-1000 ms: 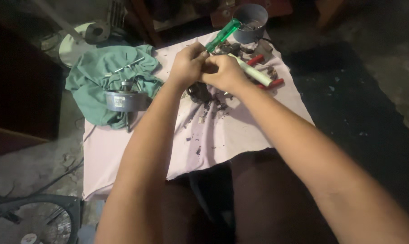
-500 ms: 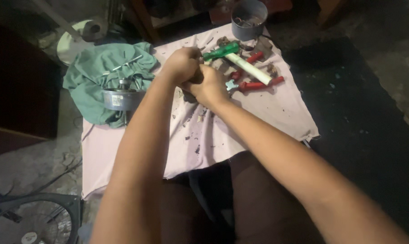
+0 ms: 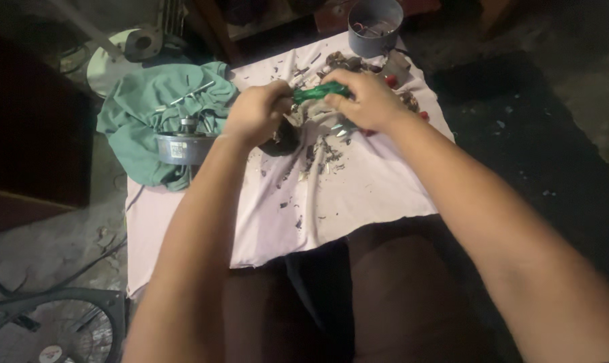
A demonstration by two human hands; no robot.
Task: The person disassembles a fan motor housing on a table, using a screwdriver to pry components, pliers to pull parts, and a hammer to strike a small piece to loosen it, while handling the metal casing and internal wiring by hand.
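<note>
My left hand (image 3: 256,113) is closed around a small dark round part (image 3: 282,141) held just above the white cloth (image 3: 358,188). My right hand (image 3: 365,101) grips the green handle of a screwdriver (image 3: 316,93), which lies nearly level and points left toward my left hand. The screwdriver's tip is hidden between my hands. Several dark scraps and small metal bits (image 3: 318,158) lie scattered on the cloth below my hands.
A round metal motor housing (image 3: 183,144) rests on a crumpled green rag (image 3: 149,107) at the left. A grey metal tin (image 3: 375,25) holding small parts stands at the far edge, with red-handled tools (image 3: 392,81) beside it. A fan grille (image 3: 49,329) lies at the lower left.
The green screwdriver has swung down from tilted up to nearly level. My right hand moved right onto its handle, and the white-handled tool seen before is no longer in view.
</note>
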